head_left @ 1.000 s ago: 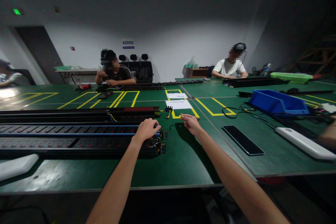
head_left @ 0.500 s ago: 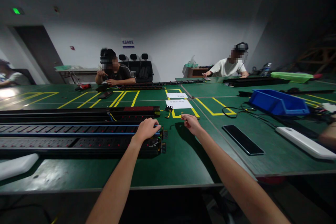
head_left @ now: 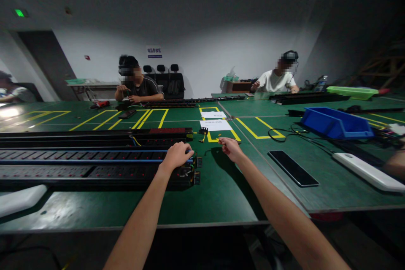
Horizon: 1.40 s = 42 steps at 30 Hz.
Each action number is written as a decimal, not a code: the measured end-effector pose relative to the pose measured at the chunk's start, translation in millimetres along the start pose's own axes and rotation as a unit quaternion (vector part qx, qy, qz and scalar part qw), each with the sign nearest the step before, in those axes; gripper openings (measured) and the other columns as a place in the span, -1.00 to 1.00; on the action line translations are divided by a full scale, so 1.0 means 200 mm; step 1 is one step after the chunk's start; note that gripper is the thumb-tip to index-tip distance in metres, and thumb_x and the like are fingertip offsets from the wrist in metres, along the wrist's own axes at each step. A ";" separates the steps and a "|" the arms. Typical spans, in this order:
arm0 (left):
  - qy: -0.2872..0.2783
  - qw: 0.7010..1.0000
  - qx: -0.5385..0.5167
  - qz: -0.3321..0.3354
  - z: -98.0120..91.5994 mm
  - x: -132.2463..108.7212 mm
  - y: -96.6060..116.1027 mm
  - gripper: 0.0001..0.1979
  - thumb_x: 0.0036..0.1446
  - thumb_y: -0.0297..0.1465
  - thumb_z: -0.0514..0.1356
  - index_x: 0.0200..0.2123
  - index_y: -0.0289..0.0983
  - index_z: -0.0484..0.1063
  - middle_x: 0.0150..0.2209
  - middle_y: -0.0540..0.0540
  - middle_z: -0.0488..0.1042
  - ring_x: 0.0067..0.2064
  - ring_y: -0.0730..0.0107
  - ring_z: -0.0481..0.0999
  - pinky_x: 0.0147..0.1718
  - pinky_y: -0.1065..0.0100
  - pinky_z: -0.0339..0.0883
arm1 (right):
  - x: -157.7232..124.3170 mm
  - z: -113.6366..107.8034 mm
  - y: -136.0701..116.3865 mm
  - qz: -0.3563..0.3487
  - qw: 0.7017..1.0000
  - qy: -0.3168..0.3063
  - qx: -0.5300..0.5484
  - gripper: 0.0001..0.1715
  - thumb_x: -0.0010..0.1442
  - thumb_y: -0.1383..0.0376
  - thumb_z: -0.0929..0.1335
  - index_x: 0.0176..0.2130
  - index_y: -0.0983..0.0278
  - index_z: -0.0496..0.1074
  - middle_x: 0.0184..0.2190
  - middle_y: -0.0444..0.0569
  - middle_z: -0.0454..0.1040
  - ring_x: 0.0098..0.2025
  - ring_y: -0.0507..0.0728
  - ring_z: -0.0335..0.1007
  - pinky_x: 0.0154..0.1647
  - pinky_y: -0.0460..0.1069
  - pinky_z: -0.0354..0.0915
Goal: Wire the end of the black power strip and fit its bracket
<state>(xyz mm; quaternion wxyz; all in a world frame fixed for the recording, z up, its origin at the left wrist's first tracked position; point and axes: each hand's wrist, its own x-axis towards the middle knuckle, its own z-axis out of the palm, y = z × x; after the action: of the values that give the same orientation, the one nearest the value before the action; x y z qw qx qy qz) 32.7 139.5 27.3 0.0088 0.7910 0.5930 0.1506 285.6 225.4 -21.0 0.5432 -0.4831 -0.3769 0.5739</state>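
Note:
Two long black power strips (head_left: 126, 172) with rows of sockets and red dots lie side by side on the green table; the far one has blue edges. My left hand (head_left: 177, 155) lies over the right end of the blue-edged power strip (head_left: 95, 156), fingers curled on it. To the right of the strips, my right hand (head_left: 230, 149) is raised over the table, thumb and fingers pinched together. Anything between those fingertips is too small to make out. Just beyond are a small black part (head_left: 204, 130) and a short yellow piece (head_left: 204, 137).
Another black strip (head_left: 95, 137) with loose wires lies behind. Paper labels (head_left: 215, 125) sit amid yellow tape. To the right are a phone (head_left: 292, 168), a white device (head_left: 367, 171) with a cable and a blue bin (head_left: 337, 124). Two people (head_left: 139, 86) (head_left: 278, 78) sit across the table.
My two hands stay almost where they were. Across the table at right, the person has lifted a hand with a dark object in it; the person at left has shifted their head slightly.

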 end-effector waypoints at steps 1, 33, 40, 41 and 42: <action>0.001 1.000 -0.001 0.001 0.00 0.00 0.00 -0.70 0.27 -0.17 0.12 -0.19 -0.20 0.58 -0.14 -0.16 0.56 -0.10 0.19 0.53 -0.12 0.28 0.39 | 0.00 0.00 0.00 0.000 1.000 0.000 -0.001 -0.92 0.00 0.41 0.46 -0.38 0.33 0.51 -0.54 -0.12 0.45 -0.68 -0.12 0.12 -0.77 -0.19 0.01; 0.018 1.000 0.006 0.010 0.03 0.01 -0.02 -0.70 0.26 -0.17 0.11 -0.20 -0.19 0.57 -0.17 -0.15 0.56 -0.13 0.16 0.53 -0.19 0.28 0.36 | 0.00 0.00 0.00 0.003 1.000 -0.015 0.014 -0.93 0.01 0.39 0.46 -0.43 0.34 0.47 -0.61 -0.19 0.38 -0.67 -0.11 0.12 -0.74 -0.21 0.02; 0.019 1.000 -0.001 0.010 0.03 0.01 -0.02 -0.71 0.26 -0.17 0.12 -0.20 -0.19 0.58 -0.17 -0.16 0.56 -0.13 0.16 0.53 -0.19 0.29 0.36 | 0.00 0.00 0.01 0.003 1.000 -0.019 0.010 -0.88 -0.03 0.37 0.46 -0.43 0.34 0.44 -0.62 -0.20 0.36 -0.67 -0.12 0.10 -0.74 -0.20 0.00; 0.020 1.000 -0.002 0.010 0.03 0.01 -0.02 -0.71 0.25 -0.17 0.12 -0.21 -0.19 0.58 -0.17 -0.16 0.56 -0.13 0.16 0.53 -0.19 0.29 0.36 | 0.00 0.00 0.01 0.002 1.000 -0.020 0.010 -0.88 -0.03 0.37 0.46 -0.44 0.34 0.43 -0.62 -0.21 0.35 -0.68 -0.12 0.09 -0.74 -0.20 -0.02; 0.020 1.000 -0.004 0.010 0.03 0.01 -0.02 -0.71 0.25 -0.17 0.12 -0.21 -0.19 0.58 -0.17 -0.16 0.56 -0.13 0.16 0.53 -0.19 0.29 0.36 | 0.00 0.00 0.01 0.002 1.000 -0.021 0.010 -0.87 -0.03 0.37 0.46 -0.44 0.33 0.42 -0.64 -0.22 0.32 -0.68 -0.12 0.07 -0.75 -0.20 -0.05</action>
<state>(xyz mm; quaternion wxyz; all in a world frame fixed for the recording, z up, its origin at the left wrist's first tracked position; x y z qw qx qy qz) 30.8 143.1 21.2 -0.0014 0.7936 0.5845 0.1690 285.1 225.2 -22.3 0.5392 -0.4660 -0.3815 0.5886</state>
